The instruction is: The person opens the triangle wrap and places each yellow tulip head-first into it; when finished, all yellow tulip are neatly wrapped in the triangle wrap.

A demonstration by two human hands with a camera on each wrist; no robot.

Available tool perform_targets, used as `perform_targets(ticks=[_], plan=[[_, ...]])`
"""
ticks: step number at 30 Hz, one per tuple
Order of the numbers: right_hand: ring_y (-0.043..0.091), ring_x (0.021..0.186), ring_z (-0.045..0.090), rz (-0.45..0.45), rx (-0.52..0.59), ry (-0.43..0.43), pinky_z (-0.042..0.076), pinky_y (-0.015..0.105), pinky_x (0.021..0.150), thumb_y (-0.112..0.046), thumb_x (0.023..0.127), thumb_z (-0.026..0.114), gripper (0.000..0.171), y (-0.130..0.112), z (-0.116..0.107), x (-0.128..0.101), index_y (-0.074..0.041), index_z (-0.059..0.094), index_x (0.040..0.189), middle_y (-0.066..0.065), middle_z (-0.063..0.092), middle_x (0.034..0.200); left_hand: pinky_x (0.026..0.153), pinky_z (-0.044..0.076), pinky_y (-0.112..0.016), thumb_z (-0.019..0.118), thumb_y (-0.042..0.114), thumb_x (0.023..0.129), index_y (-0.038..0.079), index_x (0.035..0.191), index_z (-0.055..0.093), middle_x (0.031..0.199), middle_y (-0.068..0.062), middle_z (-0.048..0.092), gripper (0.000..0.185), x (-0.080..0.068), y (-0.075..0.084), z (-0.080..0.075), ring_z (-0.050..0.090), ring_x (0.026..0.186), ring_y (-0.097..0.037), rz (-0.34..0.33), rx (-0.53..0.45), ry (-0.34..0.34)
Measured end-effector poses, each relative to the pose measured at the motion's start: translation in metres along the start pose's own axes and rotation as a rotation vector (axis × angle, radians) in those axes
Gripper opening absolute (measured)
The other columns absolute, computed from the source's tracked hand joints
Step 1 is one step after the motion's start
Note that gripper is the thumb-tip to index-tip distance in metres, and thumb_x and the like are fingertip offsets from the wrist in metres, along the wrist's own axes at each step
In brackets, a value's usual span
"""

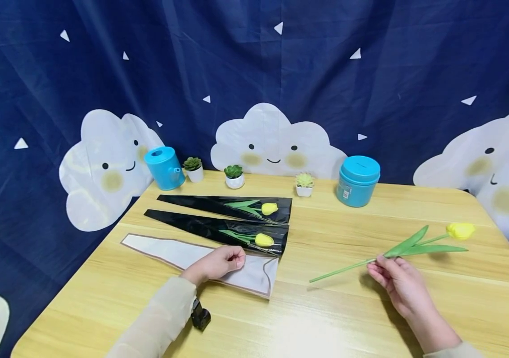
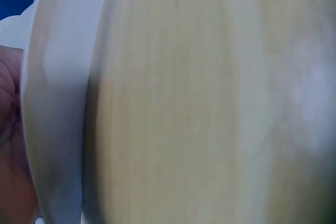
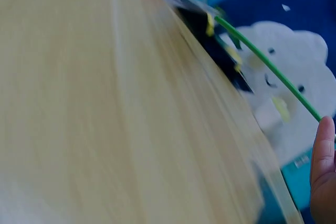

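My left hand (image 1: 224, 262) has curled fingers and pinches a white flower sleeve (image 1: 254, 272) with a brown border, near its wide end. In the left wrist view, that sleeve (image 2: 65, 77) stands up beside the palm, a shadow along its lower edge. My right hand (image 1: 399, 283) pinches the green stem of a yellow artificial tulip (image 1: 460, 230) between thumb and fingers, above the table. Its bloom points right and its bare stem end points left, toward the sleeve. The right wrist view shows the stem (image 3: 268, 62) running out from the fingers.
Two black sleeves (image 1: 187, 223), each with a yellow tulip, lie behind the white one. Along the back stand a blue watering can (image 1: 164, 169), small potted succulents (image 1: 234, 178) and a blue lidded canister (image 1: 358, 181). A dark blue cloud-patterned curtain (image 1: 254, 59) hangs behind the wooden table (image 1: 326, 318).
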State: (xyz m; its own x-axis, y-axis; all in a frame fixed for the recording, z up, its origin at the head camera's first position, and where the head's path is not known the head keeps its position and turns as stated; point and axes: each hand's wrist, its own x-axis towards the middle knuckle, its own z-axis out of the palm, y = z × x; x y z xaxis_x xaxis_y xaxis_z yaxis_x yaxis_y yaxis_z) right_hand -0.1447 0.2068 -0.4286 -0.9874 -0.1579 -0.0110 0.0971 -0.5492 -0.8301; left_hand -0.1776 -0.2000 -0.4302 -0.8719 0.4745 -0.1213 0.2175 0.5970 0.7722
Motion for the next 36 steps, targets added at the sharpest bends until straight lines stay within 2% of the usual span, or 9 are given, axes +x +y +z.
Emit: perform_targets(ticks=[12, 22, 26, 36], plan=[[0.009, 0.072, 0.065, 0.101, -0.133, 0.144, 0.052, 0.020, 0.070, -0.003, 0.092, 0.054, 0.006, 0.027, 0.049, 0.005, -0.006, 0.056, 0.087, 0.001, 0.065, 0.075, 0.063, 0.034, -0.021, 0.056, 0.006, 0.090, 0.006, 0.080, 0.054, 0.070, 0.004, 0.043, 0.010, 0.006, 0.001, 0.003, 0.042, 0.066, -0.009, 0.014, -0.019, 0.000], [0.008, 0.071, 0.065, 0.195, -0.145, 0.192, 0.052, 0.020, 0.071, 0.000, 0.091, 0.053, 0.006, 0.050, 0.070, 0.011, -0.004, 0.056, 0.088, 0.000, 0.065, 0.074, 0.062, 0.034, -0.022, 0.056, 0.005, 0.090, 0.005, 0.081, 0.054, 0.070, 0.002, 0.042, 0.009, 0.009, 0.004, 0.007, 0.041, 0.065, -0.010, -0.016, -0.046, -0.005], [0.008, 0.070, 0.065, 0.194, -0.155, 0.213, 0.052, 0.020, 0.071, 0.001, 0.091, 0.054, 0.003, 0.056, 0.076, 0.014, -0.001, 0.055, 0.093, 0.000, 0.065, 0.074, 0.062, 0.033, -0.022, 0.055, 0.005, 0.090, 0.003, 0.082, 0.054, 0.071, 0.002, 0.042, 0.009, 0.011, 0.004, 0.008, 0.040, 0.065, -0.011, -0.004, -0.053, 0.006], [0.007, 0.065, 0.064, 0.175, -0.162, 0.272, 0.053, 0.021, 0.066, 0.003, 0.089, 0.054, 0.013, 0.078, 0.100, 0.019, 0.008, 0.053, 0.101, 0.000, 0.065, 0.069, 0.063, 0.034, -0.022, 0.055, 0.005, 0.090, 0.005, 0.080, 0.053, 0.071, 0.002, 0.043, 0.011, 0.013, 0.007, 0.008, 0.042, 0.066, -0.010, 0.009, -0.040, 0.010]])
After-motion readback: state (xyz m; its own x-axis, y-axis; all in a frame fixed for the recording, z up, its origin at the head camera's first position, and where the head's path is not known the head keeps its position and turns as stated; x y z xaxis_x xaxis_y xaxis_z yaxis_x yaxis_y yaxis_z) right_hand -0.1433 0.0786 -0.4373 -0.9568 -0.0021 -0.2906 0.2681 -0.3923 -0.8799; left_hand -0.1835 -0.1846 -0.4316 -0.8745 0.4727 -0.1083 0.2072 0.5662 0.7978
